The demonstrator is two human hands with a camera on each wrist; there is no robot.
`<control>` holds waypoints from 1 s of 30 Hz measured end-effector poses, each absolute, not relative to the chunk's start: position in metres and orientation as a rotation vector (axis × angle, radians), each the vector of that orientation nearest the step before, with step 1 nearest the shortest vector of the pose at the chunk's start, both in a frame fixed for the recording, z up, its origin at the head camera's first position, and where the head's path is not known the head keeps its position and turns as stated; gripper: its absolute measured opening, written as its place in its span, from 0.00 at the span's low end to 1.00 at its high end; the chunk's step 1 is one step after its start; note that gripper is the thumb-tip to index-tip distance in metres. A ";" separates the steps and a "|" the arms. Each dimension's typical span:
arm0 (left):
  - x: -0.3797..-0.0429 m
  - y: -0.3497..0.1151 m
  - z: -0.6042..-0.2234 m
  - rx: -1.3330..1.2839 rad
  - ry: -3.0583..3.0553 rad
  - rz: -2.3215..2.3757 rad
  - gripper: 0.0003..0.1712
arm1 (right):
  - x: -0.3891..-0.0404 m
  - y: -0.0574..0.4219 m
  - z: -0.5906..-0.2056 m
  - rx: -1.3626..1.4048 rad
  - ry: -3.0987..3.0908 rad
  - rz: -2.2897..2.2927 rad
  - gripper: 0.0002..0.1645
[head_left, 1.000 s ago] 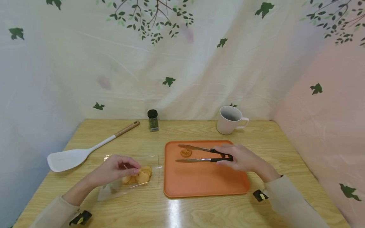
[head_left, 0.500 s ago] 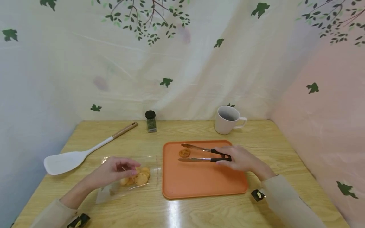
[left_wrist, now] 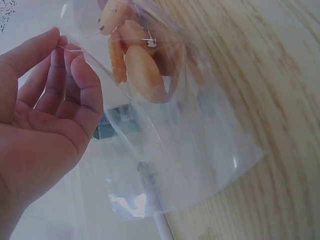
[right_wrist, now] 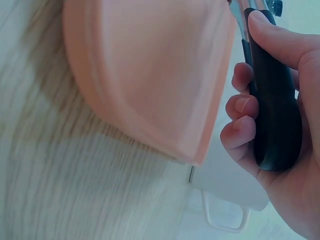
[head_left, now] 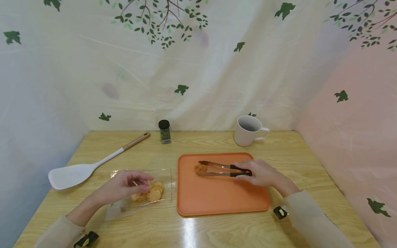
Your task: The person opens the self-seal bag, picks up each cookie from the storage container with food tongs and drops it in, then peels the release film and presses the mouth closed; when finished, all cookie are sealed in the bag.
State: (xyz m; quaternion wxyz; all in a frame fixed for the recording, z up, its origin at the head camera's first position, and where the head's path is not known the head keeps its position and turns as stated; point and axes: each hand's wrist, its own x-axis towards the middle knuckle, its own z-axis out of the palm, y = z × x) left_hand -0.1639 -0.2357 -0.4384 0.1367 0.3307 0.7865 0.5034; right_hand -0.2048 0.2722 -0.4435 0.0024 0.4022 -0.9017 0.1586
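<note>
Seemingly, the left hand (head_left: 125, 185) pinches a clear bag (left_wrist: 180, 150); the right hand (head_left: 262, 175) grips tongs (head_left: 232, 174).

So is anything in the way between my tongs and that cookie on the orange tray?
Nothing visible is: in the head view, the open tongs in your right hand reach to either side of the cookie on the orange tray.

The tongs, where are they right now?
In the head view, right of centre, the tongs are in the right hand, over the orange tray, tips at a round cookie.
</note>
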 end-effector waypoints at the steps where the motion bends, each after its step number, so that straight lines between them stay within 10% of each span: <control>1: -0.164 -0.236 -0.439 0.957 2.284 1.455 0.18 | -0.205 0.272 -0.443 1.271 -2.832 0.505 0.28; 30: -0.163 -0.236 -0.437 0.944 2.284 1.443 0.18 | -0.197 0.281 -0.439 1.283 -2.854 0.539 0.28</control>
